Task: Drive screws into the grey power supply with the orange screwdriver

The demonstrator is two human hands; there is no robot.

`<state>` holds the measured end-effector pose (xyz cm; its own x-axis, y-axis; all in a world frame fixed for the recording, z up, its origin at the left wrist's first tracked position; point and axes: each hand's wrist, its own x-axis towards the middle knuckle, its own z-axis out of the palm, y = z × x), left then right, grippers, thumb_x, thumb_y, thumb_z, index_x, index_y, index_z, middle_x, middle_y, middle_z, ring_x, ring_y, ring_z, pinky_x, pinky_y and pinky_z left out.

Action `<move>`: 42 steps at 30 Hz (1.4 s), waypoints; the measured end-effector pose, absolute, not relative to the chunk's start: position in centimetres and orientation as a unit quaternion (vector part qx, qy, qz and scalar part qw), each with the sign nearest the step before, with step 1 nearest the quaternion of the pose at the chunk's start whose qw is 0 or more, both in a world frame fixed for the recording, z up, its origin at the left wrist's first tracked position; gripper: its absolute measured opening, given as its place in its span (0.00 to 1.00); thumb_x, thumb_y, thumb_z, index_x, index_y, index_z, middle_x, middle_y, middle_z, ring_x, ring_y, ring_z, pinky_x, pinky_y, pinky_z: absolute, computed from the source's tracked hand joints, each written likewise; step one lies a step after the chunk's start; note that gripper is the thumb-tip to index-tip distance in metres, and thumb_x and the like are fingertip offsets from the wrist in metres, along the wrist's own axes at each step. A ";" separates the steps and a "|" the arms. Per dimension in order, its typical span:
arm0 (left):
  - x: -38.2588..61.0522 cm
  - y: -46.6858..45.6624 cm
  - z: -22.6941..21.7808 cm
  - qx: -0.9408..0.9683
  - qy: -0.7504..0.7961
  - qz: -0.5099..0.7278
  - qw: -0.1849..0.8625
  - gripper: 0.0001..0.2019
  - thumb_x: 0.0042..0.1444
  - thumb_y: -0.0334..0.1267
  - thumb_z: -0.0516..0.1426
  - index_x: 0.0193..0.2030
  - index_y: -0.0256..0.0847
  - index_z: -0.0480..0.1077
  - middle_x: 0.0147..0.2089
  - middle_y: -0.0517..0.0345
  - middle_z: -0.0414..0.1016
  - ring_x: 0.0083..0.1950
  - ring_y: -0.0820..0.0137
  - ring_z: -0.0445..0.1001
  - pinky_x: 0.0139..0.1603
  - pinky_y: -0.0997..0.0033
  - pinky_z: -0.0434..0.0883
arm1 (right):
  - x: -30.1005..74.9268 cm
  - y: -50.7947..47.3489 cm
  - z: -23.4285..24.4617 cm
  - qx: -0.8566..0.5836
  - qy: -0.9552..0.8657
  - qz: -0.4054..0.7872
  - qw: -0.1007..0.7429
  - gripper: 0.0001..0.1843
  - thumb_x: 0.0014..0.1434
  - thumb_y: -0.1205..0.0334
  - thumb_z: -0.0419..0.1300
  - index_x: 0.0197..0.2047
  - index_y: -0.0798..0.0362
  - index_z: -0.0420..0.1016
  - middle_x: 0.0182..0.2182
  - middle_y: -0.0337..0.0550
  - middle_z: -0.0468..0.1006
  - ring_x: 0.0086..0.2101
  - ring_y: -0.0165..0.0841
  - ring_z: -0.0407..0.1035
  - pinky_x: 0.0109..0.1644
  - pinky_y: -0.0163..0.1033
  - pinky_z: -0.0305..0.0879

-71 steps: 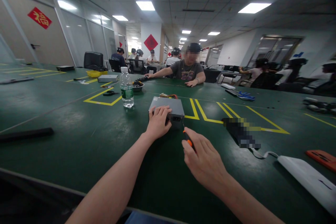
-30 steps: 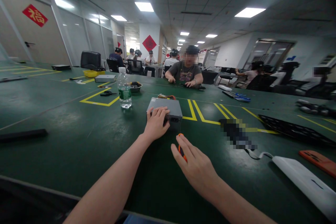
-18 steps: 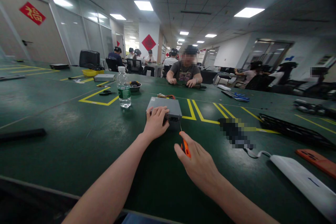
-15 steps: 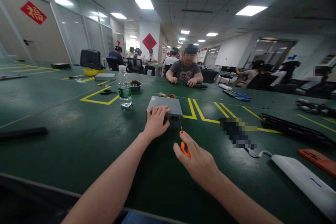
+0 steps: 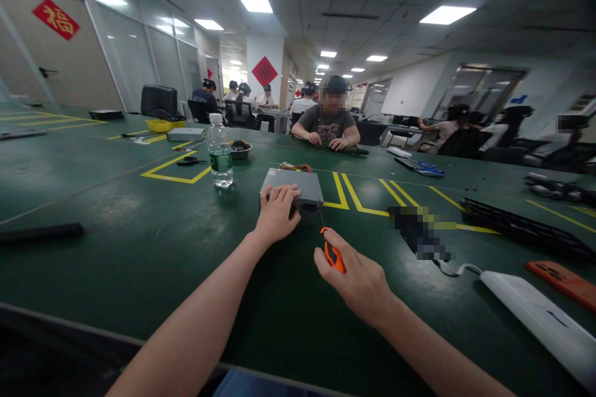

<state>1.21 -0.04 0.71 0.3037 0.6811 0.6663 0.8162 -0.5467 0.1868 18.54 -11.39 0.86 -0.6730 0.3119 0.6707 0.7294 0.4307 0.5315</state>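
Note:
A grey computer power supply [image 5: 305,183] lies on the green table, its socket side facing me and coloured wires [image 5: 297,168] showing behind it. My left hand [image 5: 278,211] grips its near left part, fingers over the top and thumb at the front. In my right hand [image 5: 356,276] is a screwdriver with an orange and black handle [image 5: 333,255]. Its thin shaft slants up to the near right corner of the power supply. Whether the tip sits in a screw is too small to make out.
A water bottle [image 5: 220,152] stands left of the power supply, near a metal bowl [image 5: 241,149]. To the right lie a white power bank-like box [image 5: 535,316] with a cable, an orange phone [image 5: 563,282] and a black slotted panel [image 5: 521,229]. A co-worker [image 5: 328,121] sits opposite.
My right hand and the screwdriver have shifted slightly right, and the handle is tilted a little more. My left hand keeps its hold on the power supply.

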 end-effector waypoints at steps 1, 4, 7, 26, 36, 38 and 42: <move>1.2 0.0 0.7 -0.802 -0.465 -0.362 0.094 0.17 0.50 0.35 0.52 0.49 0.46 0.62 0.57 0.58 0.65 0.59 0.63 0.58 0.63 0.55 0.43 | 18.8 -11.3 1.0 -0.324 -0.804 -0.431 0.251 0.14 0.54 0.74 0.55 0.44 0.51 0.66 0.44 0.54 0.71 0.44 0.35 0.69 0.38 0.32 0.68; 1.2 0.0 0.6 -0.803 -0.462 -0.364 0.093 0.17 0.50 0.35 0.51 0.49 0.46 0.62 0.57 0.58 0.65 0.59 0.63 0.58 0.63 0.55 0.44 | 19.3 -11.0 1.3 -0.334 -0.792 -0.434 0.270 0.09 0.54 0.70 0.57 0.39 0.52 0.67 0.40 0.50 0.73 0.38 0.32 0.71 0.39 0.34 0.67; 1.2 0.0 0.6 -0.803 -0.464 -0.363 0.091 0.17 0.50 0.35 0.52 0.49 0.45 0.62 0.57 0.58 0.65 0.59 0.63 0.58 0.63 0.55 0.44 | 19.0 -11.0 1.3 -0.344 -0.794 -0.412 0.285 0.04 0.55 0.67 0.57 0.37 0.53 0.67 0.39 0.51 0.73 0.40 0.34 0.70 0.43 0.39 0.67; 1.1 0.0 0.6 -0.802 -0.464 -0.365 0.092 0.18 0.50 0.34 0.52 0.49 0.45 0.62 0.57 0.58 0.64 0.59 0.64 0.58 0.63 0.55 0.44 | 18.0 -11.5 1.1 -0.326 -0.817 -0.410 0.242 0.13 0.55 0.76 0.52 0.43 0.53 0.67 0.45 0.56 0.72 0.48 0.39 0.66 0.44 0.38 0.68; 1.1 0.1 0.6 -0.802 -0.465 -0.362 0.093 0.17 0.50 0.35 0.52 0.49 0.46 0.62 0.57 0.58 0.65 0.59 0.64 0.58 0.63 0.55 0.44 | 18.2 -11.2 1.0 -0.355 -0.806 -0.376 0.288 0.07 0.56 0.68 0.54 0.40 0.55 0.66 0.46 0.57 0.70 0.46 0.39 0.67 0.44 0.42 0.67; 1.1 0.0 0.6 -0.803 -0.464 -0.363 0.092 0.17 0.50 0.35 0.52 0.49 0.45 0.62 0.57 0.58 0.65 0.59 0.64 0.58 0.63 0.55 0.44 | 18.0 -11.2 0.8 -0.350 -0.816 -0.363 0.283 0.08 0.56 0.71 0.52 0.41 0.56 0.65 0.49 0.60 0.67 0.49 0.41 0.64 0.45 0.44 0.67; 1.1 0.0 0.6 -0.803 -0.462 -0.366 0.093 0.17 0.50 0.35 0.52 0.49 0.45 0.62 0.57 0.58 0.65 0.59 0.64 0.58 0.63 0.55 0.44 | 18.4 -11.2 1.0 -0.331 -0.813 -0.396 0.268 0.12 0.56 0.74 0.52 0.43 0.54 0.65 0.47 0.58 0.69 0.46 0.38 0.67 0.42 0.38 0.67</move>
<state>1.10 -0.01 0.58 0.3061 0.6734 0.6730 0.8090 -0.5566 0.1889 18.38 -11.18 0.98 -0.6366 0.3269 0.6985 0.7515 0.4665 0.4666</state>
